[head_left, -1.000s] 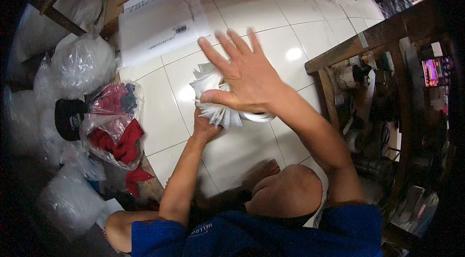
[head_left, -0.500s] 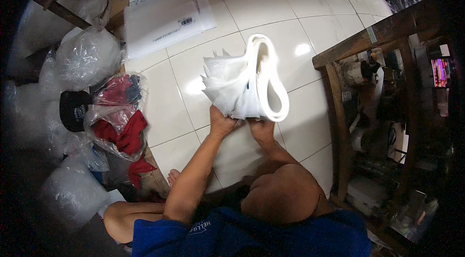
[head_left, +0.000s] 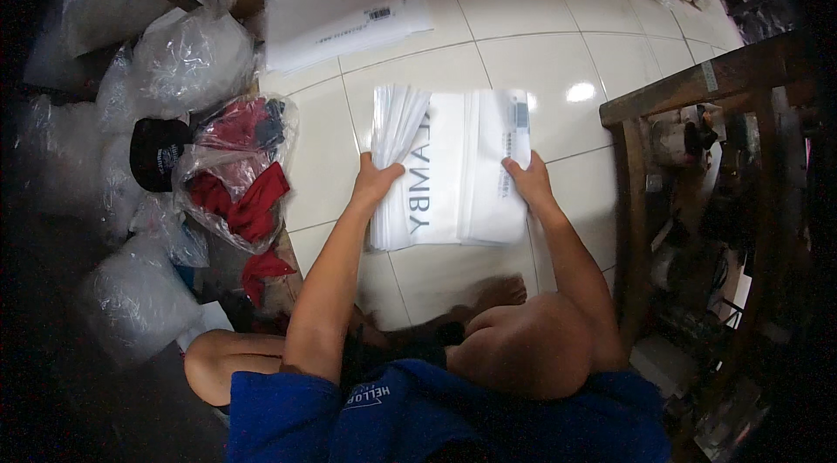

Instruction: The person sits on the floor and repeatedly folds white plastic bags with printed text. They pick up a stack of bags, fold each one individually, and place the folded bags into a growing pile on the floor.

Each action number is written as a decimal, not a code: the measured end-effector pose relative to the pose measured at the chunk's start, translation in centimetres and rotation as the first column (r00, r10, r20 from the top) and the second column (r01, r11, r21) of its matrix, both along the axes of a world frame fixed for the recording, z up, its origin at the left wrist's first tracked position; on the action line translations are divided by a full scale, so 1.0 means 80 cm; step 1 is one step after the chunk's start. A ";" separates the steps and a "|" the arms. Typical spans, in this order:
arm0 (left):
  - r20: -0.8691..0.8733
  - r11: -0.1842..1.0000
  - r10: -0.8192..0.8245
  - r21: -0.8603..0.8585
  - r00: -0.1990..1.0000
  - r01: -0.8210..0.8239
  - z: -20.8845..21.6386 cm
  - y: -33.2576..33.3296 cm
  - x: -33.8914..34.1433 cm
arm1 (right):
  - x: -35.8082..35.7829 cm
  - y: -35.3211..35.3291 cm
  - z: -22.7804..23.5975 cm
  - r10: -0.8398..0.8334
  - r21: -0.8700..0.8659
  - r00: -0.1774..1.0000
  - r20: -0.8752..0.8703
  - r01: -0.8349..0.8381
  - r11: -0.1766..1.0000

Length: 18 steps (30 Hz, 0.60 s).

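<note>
A stack of flat white plastic bags (head_left: 446, 201), printed with dark lettering, is held over the tiled floor in front of me. My left hand (head_left: 377, 180) is closed on its left edge, thumb on top, where the layers fan and curl into several folds. On the opposite edge my right hand (head_left: 530, 180) grips the stack, thumb also on top and fingers underneath. The middle of the stack lies fairly flat between both hands. Farther off, a second pile of similar white bags (head_left: 327, 5) with a barcode rests on the floor.
To the left are clear plastic bundles (head_left: 193, 57), a black cap (head_left: 159, 154) and red cloth (head_left: 248, 201) in a clear bag. A wooden shelf frame (head_left: 697, 88) with assorted items stands at the right. My bent knees are close below the stack.
The stack was bent over into a loop with both hands close together at its lower end. Now it is opened out flatter, and my hands have moved apart to opposite edges.
</note>
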<state>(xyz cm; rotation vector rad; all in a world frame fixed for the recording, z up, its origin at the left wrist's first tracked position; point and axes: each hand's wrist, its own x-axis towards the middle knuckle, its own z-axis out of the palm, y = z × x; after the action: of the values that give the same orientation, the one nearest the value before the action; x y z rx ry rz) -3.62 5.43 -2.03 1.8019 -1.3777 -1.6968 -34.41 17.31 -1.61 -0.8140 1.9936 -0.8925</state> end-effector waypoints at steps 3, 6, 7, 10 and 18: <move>0.067 1.000 0.003 0.015 0.998 -0.004 0.039 0.011 -0.023 | 0.008 0.007 0.032 -0.010 -0.046 0.954 -0.299 -0.004 0.999; 0.143 0.989 0.018 -0.148 0.990 0.004 0.045 0.024 -0.028 | 0.046 0.008 0.054 0.114 -0.119 0.724 -0.680 -0.262 0.958; 0.155 0.976 0.026 -0.219 0.988 0.009 0.044 0.028 -0.031 | 0.063 0.005 0.060 0.205 -0.093 0.637 -0.743 -0.402 0.911; 0.336 0.976 -0.092 -0.156 0.937 0.152 0.033 0.014 -0.030 | 0.101 -0.015 0.048 0.596 0.092 0.279 -0.753 -0.852 0.516; 0.340 0.983 -0.096 -0.114 0.936 0.142 0.031 -0.001 -0.011 | 0.040 -0.040 0.045 0.772 0.514 -0.119 -0.624 -0.807 0.291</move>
<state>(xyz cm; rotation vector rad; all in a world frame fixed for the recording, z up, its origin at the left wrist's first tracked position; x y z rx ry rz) -4.50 5.35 0.43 2.0290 -1.7266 -1.3517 -31.24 14.09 1.98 -2.4938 1.4775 0.3867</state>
